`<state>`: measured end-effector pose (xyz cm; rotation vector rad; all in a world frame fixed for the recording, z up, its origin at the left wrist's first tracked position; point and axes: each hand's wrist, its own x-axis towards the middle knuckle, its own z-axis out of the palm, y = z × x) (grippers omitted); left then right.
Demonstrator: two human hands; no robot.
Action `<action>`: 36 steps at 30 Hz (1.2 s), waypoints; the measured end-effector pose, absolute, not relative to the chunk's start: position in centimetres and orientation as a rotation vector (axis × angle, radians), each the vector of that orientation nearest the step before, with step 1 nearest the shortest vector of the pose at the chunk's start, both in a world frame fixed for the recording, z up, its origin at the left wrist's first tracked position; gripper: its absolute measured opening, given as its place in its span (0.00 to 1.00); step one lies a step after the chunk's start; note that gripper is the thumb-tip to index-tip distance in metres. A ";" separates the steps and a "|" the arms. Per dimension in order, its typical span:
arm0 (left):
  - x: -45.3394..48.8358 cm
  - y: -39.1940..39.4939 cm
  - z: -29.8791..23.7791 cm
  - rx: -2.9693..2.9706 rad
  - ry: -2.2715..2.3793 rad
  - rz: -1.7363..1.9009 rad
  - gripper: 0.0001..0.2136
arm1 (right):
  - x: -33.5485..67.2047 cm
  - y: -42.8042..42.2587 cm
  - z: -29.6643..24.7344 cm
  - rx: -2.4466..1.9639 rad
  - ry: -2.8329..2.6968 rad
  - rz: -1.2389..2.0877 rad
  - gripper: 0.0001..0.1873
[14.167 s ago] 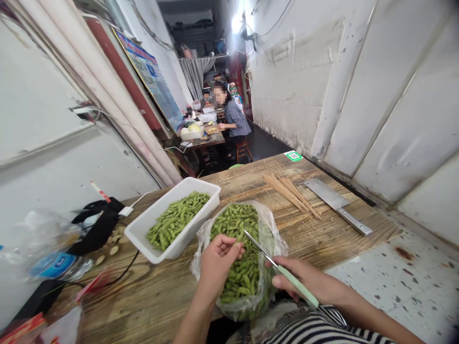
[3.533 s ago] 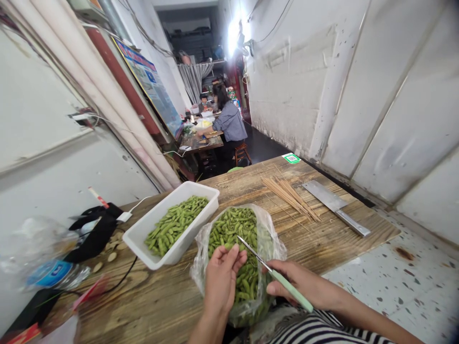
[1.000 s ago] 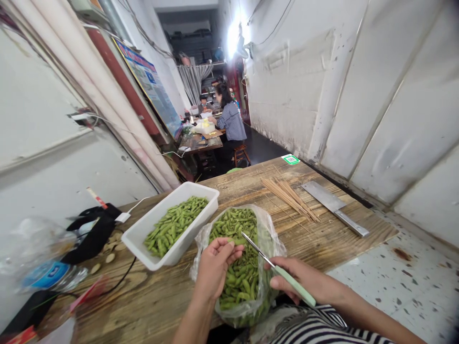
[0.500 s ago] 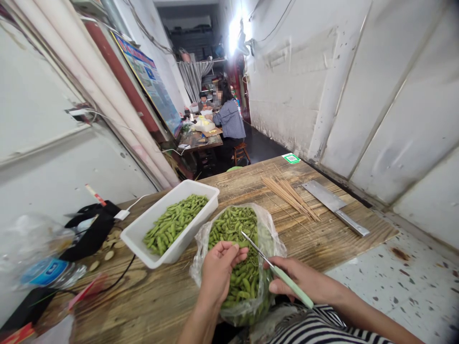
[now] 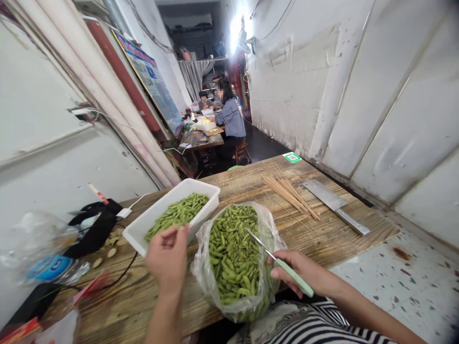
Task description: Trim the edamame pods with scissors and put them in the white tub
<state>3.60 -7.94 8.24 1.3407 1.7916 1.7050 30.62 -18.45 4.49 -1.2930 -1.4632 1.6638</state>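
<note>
My left hand [image 5: 169,255] is over the near edge of a white plastic tub [image 5: 135,242], its fingers pinched together; what they hold, if anything, I cannot make out. Green soybean pods [image 5: 179,210] lie in the tub. Beside it, a clear plastic bag [image 5: 201,267] stands open, full of more green pods [image 5: 234,260]. My right hand [image 5: 299,272] grips scissors [image 5: 287,270] with a pale green handle. Their metal blades look closed and point up and left over the bag's right side.
Thin wooden skewers [image 5: 290,196] and a cleaver [image 5: 328,196] lie on the wooden table [image 5: 118,306] to the right. A plastic bottle [image 5: 55,268] and a black cable are at left. Two people sit at a farther table, one in a striped shirt [image 5: 231,117].
My left hand has moved left from above the bag to the tub's near edge. My right hand stays beside the bag with the scissors.
</note>
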 end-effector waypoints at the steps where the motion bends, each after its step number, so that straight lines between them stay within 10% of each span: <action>1: 2.7 -7.3 8.7 1.541 1.909 1.663 0.18 | 30.7 -18.4 4.4 -1.282 -1.458 1.663 0.24; 12: 13.9 -9.8 5.6 2.250 1.443 0.573 0.05 | 30.6 -18.5 4.7 -1.235 -1.354 1.608 0.23; 36: 10.5 -10.4 7.4 1.371 1.279 0.813 0.10 | 30.4 -18.5 7.1 -1.331 -1.814 1.275 0.22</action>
